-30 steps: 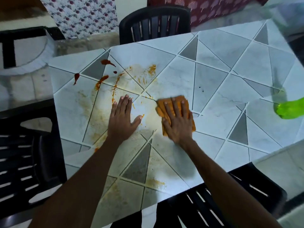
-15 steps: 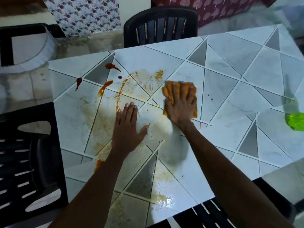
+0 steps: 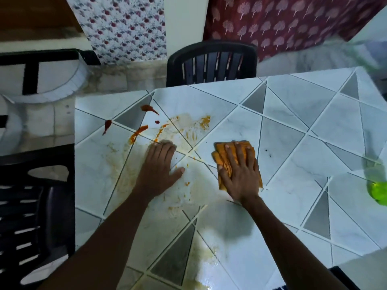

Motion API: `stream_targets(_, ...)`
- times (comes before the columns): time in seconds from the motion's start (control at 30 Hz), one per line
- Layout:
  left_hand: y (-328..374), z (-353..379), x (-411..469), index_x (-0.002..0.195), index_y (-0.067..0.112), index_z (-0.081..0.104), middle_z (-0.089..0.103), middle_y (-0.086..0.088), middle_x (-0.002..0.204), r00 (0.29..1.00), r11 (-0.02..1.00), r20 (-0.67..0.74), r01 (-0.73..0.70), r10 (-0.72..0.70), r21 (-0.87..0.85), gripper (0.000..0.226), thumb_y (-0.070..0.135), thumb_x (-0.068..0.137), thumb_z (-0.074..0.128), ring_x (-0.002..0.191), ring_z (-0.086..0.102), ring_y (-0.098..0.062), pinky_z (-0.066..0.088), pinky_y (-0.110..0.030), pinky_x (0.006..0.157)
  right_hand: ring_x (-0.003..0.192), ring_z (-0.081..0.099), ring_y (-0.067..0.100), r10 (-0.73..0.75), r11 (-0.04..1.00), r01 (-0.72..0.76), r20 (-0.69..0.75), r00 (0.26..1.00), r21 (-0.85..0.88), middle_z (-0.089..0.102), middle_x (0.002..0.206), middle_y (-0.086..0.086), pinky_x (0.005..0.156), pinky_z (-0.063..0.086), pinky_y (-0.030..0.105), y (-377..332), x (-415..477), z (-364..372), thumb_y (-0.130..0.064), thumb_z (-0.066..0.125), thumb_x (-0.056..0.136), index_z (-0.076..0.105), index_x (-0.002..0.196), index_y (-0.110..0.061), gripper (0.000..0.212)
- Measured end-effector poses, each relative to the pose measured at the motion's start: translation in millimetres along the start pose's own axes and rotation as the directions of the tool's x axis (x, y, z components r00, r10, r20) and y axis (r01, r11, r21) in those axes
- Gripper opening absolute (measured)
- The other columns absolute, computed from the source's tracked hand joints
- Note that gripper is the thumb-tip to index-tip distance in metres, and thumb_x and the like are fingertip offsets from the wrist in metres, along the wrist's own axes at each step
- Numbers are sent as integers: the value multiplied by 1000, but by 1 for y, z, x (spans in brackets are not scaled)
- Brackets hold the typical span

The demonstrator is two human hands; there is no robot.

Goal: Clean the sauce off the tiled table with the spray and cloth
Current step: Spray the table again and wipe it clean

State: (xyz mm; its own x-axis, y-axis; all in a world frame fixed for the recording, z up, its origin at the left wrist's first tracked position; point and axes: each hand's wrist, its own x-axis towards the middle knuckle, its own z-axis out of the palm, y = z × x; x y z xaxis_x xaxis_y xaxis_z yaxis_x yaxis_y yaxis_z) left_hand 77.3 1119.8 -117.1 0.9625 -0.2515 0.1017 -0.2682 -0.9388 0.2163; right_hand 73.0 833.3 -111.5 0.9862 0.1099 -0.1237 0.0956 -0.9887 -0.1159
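Nearest me, the tiled counter (image 3: 293,126) shines wet along its front edge, with a pale yellowish film over the grey triangle tile there. My two forearms reach out over that patch.

My left hand (image 3: 160,170) lies flat on the tiles, palm down, fingers together and thumb spread, holding nothing. My right hand (image 3: 240,172) presses flat, fingers apart, on the orange cloth (image 3: 224,162); the cloth is folded or bunched, and most of it is hidden under my palm, so only its far and left edges show.

Between and around my hands the tiles carry thin orange smears and a few small specks. Beyond my left fingertips lies the thicker sauce (image 3: 138,131): red-orange streaks and blobs near the far left corner, and a lighter smeared patch to their right.

At the right edge a bright green thing, which I take for the spray bottle (image 3: 378,191), is blurred and cut off by the frame, so I cannot make out its shape.

Past the counter stands a black slatted chair (image 3: 211,63), its seat hidden, with patterned cloths hanging behind it.
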Motion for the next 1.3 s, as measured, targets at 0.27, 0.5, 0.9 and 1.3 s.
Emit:
stream_targets(0.27,-21,12,20,152,6,29,25,-9,160,999,1000,40,21,-21,14,84,64,92,44,150,15,-23,18,-48,120,154,-5,39,122,988,-124,18,992,95,-3,169,1,121,10,61,-37,160,-8,-67,11,99,-1,160,-32,71)
stream_targets(0.5,-19,8,21,151,7,30,25,-9,160,999,999,38,35,-34,-7,84,63,91,47,151,14,-22,19,-47,120,155,-1,33,-218,975,217,17,976,44,2,169,-4,119,19,56,-30,82,-1,-60,27,101,8,160,-37,65)
stream_targets(0.9,-32,-2,26,148,10,39,35,-10,156,994,999,109,35,-32,-25,83,65,86,45,145,30,-26,27,-45,117,153,-2,41,111,990,-113,25,994,85,1,169,2,121,13,61,-31,181,-14,-64,16,97,3,160,-33,71)
stream_targets(1.3,-37,-12,20,143,11,45,42,-13,149,991,997,107,80,-77,-22,77,63,86,46,138,38,-31,36,-46,109,153,12,34,-240,970,238,44,970,55,17,167,-4,115,30,57,-3,28,1,-58,32,98,22,158,-38,63)
